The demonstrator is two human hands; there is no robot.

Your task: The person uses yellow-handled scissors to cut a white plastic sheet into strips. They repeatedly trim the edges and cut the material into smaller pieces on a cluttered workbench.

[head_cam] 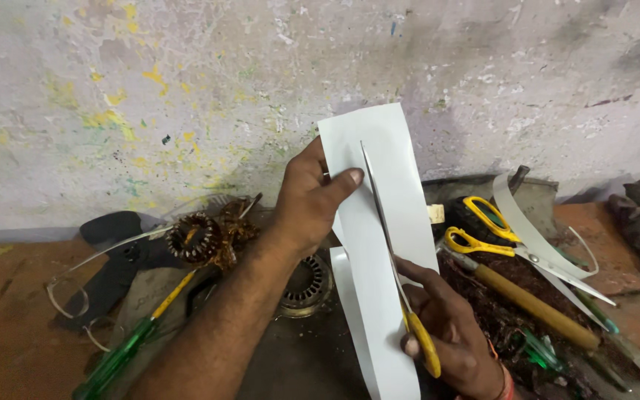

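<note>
My left hand (309, 204) holds a white sheet of paper (379, 170) upright, thumb pressed on its front near the top. My right hand (446, 330) grips yellow-handled scissors (394, 274) whose long blades run up the middle of the sheet, with a slit open along them. A narrow cut strip of the same paper (353, 311) hangs down on the left side below my left hand.
A second pair of yellow-handled scissors (509, 241) lies at right over a wooden-handled tool (535, 307). A coil of copper wire (194, 237), a round motor stator (307, 285) and a green-handled screwdriver (124, 352) lie at left. A stained wall (187, 89) stands behind.
</note>
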